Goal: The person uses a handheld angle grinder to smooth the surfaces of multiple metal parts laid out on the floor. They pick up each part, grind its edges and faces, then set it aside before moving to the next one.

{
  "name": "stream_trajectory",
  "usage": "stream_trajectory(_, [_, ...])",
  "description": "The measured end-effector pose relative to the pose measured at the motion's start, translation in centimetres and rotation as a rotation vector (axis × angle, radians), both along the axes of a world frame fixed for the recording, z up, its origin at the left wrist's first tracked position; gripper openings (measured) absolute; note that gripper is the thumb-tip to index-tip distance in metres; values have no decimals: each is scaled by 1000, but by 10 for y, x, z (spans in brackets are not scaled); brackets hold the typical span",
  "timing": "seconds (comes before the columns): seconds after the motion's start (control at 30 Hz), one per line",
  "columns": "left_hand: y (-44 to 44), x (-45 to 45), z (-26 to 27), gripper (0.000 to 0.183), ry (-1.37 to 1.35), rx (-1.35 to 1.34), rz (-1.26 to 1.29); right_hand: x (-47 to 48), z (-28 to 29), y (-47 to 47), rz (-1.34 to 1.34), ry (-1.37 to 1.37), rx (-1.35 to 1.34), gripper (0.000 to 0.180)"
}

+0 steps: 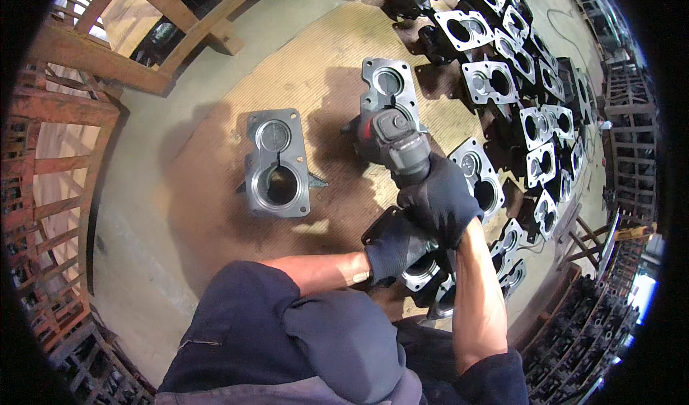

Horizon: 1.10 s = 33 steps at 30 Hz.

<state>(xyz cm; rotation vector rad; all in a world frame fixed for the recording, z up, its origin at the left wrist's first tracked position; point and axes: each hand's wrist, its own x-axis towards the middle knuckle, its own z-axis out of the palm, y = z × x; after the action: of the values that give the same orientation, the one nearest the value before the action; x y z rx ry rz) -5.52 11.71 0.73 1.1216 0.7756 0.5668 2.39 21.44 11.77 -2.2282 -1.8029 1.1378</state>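
Note:
My right hand (444, 200), in a dark glove, is closed around the body of an angle grinder (401, 141). The grinder's head is over the lower part of a metal casting (387, 77) with a machined flange and a round recess. My left hand (398, 243), also gloved, is low beside the right wrist, over another casting (420, 277); whether it grips the tool's rear or a part cannot be told. A separate flanged casting (277, 163) lies to the left, its round opening toward me. Another casting (476, 173) is just right of my right hand.
Many similar castings (490, 82) stand close together on the right. They rest on a ribbed brown mat (323, 44) over the floor. Rusty metal crates (70, 109) line the left side. Stacked dark parts (570, 324) are at lower right, near a wooden trestle (586, 238).

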Motion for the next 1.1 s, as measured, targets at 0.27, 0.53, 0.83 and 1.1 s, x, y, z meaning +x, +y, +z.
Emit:
stream_trajectory(0.27, [43, 4, 31, 25, -151, -143, 68, 15, 7, 36, 15, 5, -139, 48])
stream_trajectory(0.53, [10, 20, 24, 20, -86, 63, 4, 41, -3, 6, 48, 94, -95, 42])
stream_trajectory(0.83, [20, 48, -10, 16, -316, 32, 226, 31, -1, 39, 99, 85, -72, 42])
stream_trajectory(1.1, [42, 55, 23, 36, -254, -174, 79, 50, -4, 45, 197, 35, -45, 42])
